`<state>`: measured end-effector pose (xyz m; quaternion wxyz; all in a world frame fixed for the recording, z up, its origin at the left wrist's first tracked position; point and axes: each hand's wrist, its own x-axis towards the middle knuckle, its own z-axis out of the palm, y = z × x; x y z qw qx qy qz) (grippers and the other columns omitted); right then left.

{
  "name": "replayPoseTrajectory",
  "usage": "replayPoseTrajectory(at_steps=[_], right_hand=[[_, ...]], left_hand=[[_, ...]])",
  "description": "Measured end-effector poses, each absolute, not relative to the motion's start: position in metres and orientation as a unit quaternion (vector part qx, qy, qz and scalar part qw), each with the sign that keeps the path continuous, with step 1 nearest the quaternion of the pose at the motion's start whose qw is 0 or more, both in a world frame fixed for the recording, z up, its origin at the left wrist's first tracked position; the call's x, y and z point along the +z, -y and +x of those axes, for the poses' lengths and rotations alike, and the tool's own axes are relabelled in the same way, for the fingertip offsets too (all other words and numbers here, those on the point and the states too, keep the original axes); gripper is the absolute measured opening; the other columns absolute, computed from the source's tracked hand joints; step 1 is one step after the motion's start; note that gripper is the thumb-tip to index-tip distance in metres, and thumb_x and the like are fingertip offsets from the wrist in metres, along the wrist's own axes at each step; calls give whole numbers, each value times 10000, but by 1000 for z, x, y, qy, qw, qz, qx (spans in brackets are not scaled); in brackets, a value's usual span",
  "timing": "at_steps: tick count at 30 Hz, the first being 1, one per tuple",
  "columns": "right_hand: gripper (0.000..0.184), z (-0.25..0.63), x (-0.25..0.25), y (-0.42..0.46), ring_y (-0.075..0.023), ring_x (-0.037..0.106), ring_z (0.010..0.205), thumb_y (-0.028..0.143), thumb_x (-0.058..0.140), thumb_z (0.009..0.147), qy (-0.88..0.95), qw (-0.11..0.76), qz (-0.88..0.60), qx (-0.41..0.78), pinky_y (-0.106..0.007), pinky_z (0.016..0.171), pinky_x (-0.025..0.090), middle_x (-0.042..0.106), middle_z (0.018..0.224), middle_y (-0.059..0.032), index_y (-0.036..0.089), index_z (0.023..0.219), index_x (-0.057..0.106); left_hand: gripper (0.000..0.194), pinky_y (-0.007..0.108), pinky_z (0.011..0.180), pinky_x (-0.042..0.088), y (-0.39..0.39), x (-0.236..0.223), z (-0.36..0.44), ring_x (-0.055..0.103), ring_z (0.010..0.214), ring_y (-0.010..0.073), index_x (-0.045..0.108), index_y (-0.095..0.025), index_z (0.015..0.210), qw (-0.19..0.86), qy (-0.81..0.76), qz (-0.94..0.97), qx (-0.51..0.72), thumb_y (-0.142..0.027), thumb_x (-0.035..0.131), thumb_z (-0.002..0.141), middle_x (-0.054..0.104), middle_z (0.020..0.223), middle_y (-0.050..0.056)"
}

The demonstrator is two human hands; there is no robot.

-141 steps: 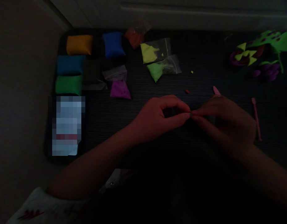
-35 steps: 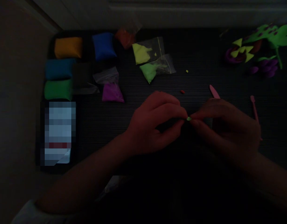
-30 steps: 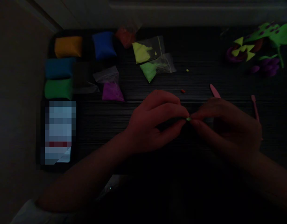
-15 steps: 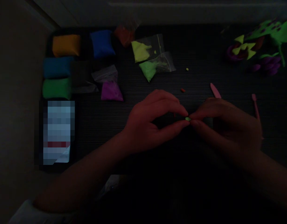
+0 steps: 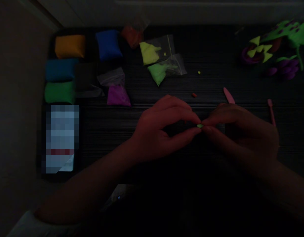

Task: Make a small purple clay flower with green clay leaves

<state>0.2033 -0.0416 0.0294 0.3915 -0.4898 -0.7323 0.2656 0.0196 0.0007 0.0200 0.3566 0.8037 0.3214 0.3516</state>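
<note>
The scene is very dim. My left hand point(image 5: 164, 128) and my right hand point(image 5: 240, 131) meet fingertip to fingertip over a dark ribbed table point(image 5: 216, 52). Between the pinched fingertips of both hands sits a tiny light-green bit of clay point(image 5: 199, 125). Thumb and forefinger of each hand are closed on it; the other fingers are curled.
Clay packs lie at the back left: orange point(image 5: 69, 46), blue point(image 5: 108, 44), teal point(image 5: 59, 69), green point(image 5: 59, 92), purple point(image 5: 118, 96), yellow bag point(image 5: 154, 51), lime bag point(image 5: 164, 69). A clay plant figure point(image 5: 275, 49) stands at the right. Two pink tools point(image 5: 228, 95) point(image 5: 271, 112) lie nearby.
Both hands stay pinched together at the same spot. The green bit now shows between the fingertips, where 4.7 s ago it was hidden. The view has drifted slightly.
</note>
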Motion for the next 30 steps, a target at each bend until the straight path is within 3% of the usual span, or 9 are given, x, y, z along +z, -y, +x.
replayPoseTrajectory(at_steps=[12,19,26,30], right_hand=[[146,202,30,42,-139,577,736,161,637,699,716,390,-506,283,-317,717,446,637,766,18,235,824,623],[156,203,27,40,-146,575,734,196,622,718,722,374,-507,287,-321,693,453,634,775,11,242,867,629],[121,210,22,29,-132,570,763,230,585,754,732,336,-558,199,-331,820,412,636,837,-4,202,866,621],[122,211,16,26,-155,571,812,245,557,771,783,251,-540,181,-361,839,382,638,838,-11,200,865,622]], left_hand=[[172,298,758,479,-2,16,19,581,820,132,596,-177,886,329,-279,806,406,-201,615,717,632,836,19],[81,280,734,469,-3,20,17,568,806,114,610,-203,827,254,-310,850,341,-220,550,774,609,827,6],[111,300,749,436,-21,8,3,529,844,139,614,-223,864,195,-273,911,241,-243,537,786,604,857,8],[117,305,767,421,-24,2,0,518,852,145,618,-215,860,207,-266,925,178,-237,525,794,603,875,10]])
